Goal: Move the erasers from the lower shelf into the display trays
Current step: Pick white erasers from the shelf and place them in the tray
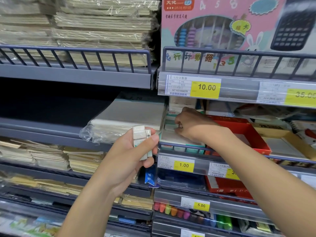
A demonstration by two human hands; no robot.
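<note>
My left hand (131, 156) grips a small stack of white erasers (142, 139) with green-printed sleeves, held upright in front of the middle shelf. My right hand (189, 125) reaches into a white display tray (177, 139) on the right-hand shelf, and its curled fingers pinch an eraser (178, 126) at a row of erasers (169, 124) standing at the tray's back left. The tray's floor in front of that row is bare. Part of the row is hidden behind my fingers.
A red tray (253, 134) stands right of the white tray, behind a blue wire rail (181, 146). A plastic-wrapped paper pack (130, 117) lies to the left. Price tags (183, 165) line the shelf edges. Notebook stacks (51, 158) and crayons (171, 211) fill lower shelves; an abacus box (213, 31) stands above.
</note>
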